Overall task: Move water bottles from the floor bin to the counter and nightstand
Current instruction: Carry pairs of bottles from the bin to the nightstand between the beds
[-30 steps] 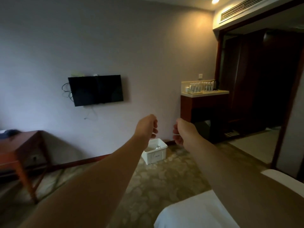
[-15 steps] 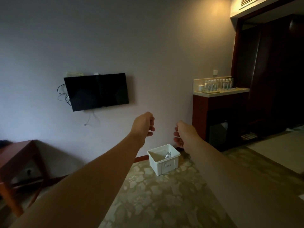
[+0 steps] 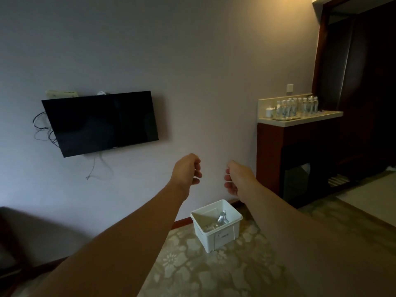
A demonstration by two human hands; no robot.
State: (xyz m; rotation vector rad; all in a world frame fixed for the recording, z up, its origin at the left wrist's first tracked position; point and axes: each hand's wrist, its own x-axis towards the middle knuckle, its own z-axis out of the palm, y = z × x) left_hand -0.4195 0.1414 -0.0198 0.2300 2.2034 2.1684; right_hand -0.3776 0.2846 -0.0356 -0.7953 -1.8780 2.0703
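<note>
My left hand (image 3: 186, 170) and right hand (image 3: 236, 179) hang loosely curled, empty, above the bin (image 3: 216, 224); a bottle (image 3: 221, 217) leans inside, so a careless grab might topple it

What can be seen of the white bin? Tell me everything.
The bin is a white, boxy tub that looks like plastic, open at the top with a thick rim and a small dark-printed label on its near side. It stands upright on the patterned carpet, close to the wall and its dark baseboard, left of the counter. Inside lies at least one clear bottle, tilted; more may lie beneath, too dim to count. Neither hand touches it: the left hand and right hand hang above.
</note>
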